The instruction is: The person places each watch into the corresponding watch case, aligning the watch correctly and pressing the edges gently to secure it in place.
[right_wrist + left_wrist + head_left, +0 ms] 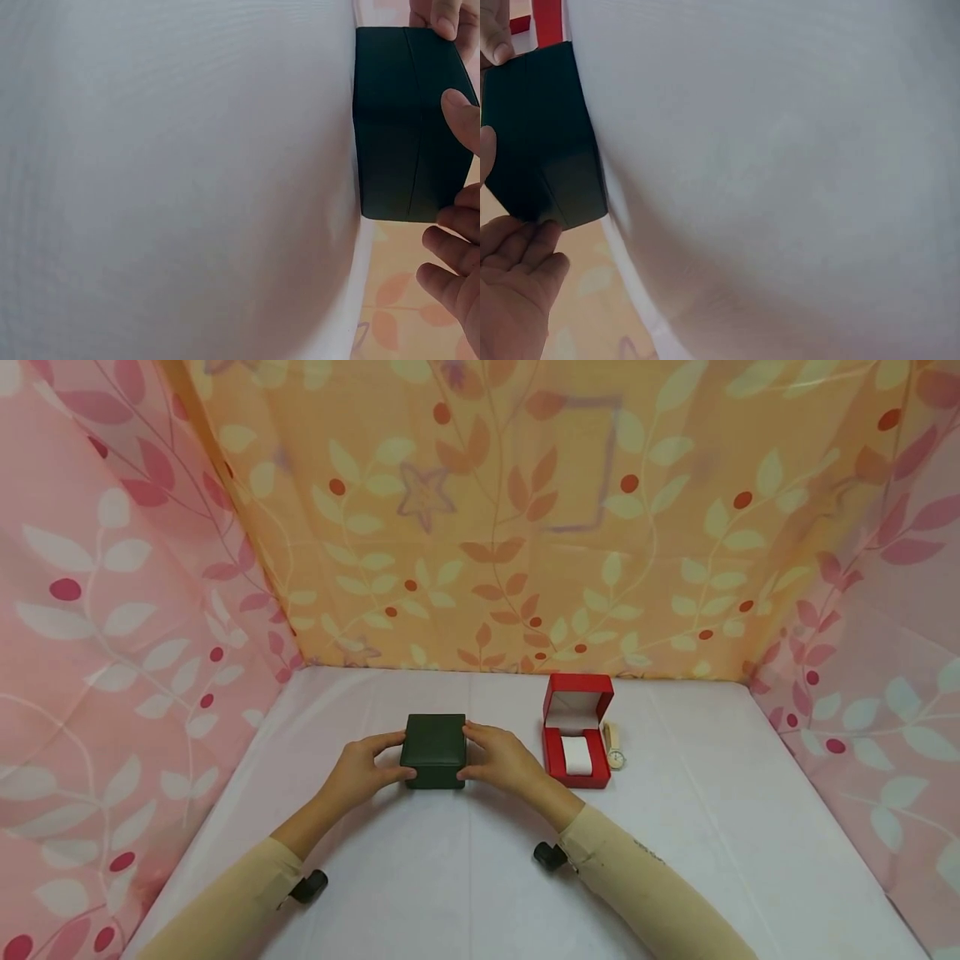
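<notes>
Midway across the desk (450, 893), left of the lid-raised red box (553, 760); closed green box (435, 747), gripped at its sides between left hand (360, 768) and right hand (506, 760); part-spread, with thumbs to the front; likely steadiest with matched pressure and base kept level.

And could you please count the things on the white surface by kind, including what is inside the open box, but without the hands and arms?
Boxes: 2 (green box, red box)
Cushion: 1
Watch: 1
Total: 4
</notes>
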A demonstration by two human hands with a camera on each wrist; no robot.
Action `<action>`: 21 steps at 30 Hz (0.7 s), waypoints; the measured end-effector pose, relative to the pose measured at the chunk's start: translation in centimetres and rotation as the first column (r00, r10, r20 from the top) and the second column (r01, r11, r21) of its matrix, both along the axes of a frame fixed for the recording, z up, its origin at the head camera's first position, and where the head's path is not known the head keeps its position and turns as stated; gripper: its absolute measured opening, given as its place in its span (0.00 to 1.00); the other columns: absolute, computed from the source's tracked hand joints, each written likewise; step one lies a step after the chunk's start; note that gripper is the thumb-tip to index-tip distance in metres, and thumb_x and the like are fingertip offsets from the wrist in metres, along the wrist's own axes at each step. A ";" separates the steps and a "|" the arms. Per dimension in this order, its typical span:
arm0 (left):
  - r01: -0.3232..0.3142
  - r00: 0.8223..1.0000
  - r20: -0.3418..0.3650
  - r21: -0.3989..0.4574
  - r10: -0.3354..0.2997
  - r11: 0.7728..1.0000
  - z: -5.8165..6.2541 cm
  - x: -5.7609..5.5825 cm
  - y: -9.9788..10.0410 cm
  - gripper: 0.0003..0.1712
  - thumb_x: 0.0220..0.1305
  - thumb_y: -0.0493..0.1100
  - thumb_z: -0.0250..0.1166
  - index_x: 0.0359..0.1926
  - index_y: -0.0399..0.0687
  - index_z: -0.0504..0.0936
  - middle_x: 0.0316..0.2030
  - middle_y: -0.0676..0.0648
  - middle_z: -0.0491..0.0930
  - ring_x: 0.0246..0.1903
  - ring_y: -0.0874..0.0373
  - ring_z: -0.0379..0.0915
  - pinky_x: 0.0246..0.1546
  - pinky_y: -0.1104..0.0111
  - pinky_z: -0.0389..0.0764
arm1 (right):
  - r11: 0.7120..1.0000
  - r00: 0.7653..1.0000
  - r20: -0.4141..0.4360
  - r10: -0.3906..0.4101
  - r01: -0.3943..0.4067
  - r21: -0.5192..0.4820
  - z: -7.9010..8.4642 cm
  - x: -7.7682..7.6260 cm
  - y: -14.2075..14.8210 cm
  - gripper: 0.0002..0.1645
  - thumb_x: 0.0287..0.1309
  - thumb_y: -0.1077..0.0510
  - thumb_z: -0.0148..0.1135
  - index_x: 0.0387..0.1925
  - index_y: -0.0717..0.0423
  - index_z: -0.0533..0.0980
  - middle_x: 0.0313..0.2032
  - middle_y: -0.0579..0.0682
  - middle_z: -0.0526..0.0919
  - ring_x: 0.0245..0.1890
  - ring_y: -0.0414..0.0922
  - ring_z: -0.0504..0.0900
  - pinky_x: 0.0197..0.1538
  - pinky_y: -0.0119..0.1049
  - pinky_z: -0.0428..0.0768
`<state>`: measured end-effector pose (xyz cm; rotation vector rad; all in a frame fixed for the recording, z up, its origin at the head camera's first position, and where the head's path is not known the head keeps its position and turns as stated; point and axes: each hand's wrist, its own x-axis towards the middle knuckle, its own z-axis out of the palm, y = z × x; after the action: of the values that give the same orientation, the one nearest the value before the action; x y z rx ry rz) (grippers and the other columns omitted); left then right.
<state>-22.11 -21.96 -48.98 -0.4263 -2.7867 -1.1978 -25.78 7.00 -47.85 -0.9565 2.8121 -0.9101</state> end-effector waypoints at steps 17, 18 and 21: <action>-0.028 0.999 0.043 -0.036 0.029 0.999 1.2 0.5 0.3 0.41 0.56 0.57 0.78 0.66 0.45 0.79 0.62 0.43 0.81 0.66 0.43 0.73 0.66 0.44 0.71 | 1.000 1.000 0.017 0.021 -0.021 0.021 0.3 0.6 0.9 0.42 0.60 0.42 0.72 0.72 0.51 0.70 0.70 0.49 0.74 0.72 0.49 0.70 0.72 0.50 0.69; -0.028 0.999 0.037 -0.034 0.029 0.999 1.3 0.6 0.3 0.40 0.56 0.57 0.78 0.66 0.45 0.79 0.62 0.43 0.81 0.66 0.43 0.73 0.66 0.44 0.71 | 1.000 1.000 0.017 0.019 -0.020 0.021 0.4 0.7 0.9 0.42 0.60 0.42 0.72 0.72 0.50 0.71 0.70 0.49 0.74 0.71 0.49 0.70 0.72 0.50 0.70; -0.033 0.999 0.016 -0.029 0.033 0.999 1.6 0.8 0.4 0.39 0.57 0.56 0.77 0.67 0.45 0.78 0.62 0.42 0.80 0.66 0.43 0.73 0.66 0.44 0.72 | 1.000 1.000 -0.001 0.025 -0.025 0.016 0.6 0.9 1.1 0.39 0.61 0.43 0.71 0.71 0.50 0.72 0.69 0.49 0.76 0.70 0.49 0.71 0.72 0.49 0.70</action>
<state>-21.34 -21.56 -47.36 -0.3726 -2.8162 -1.1607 -24.83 8.06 -47.25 -0.9884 2.7973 -0.8829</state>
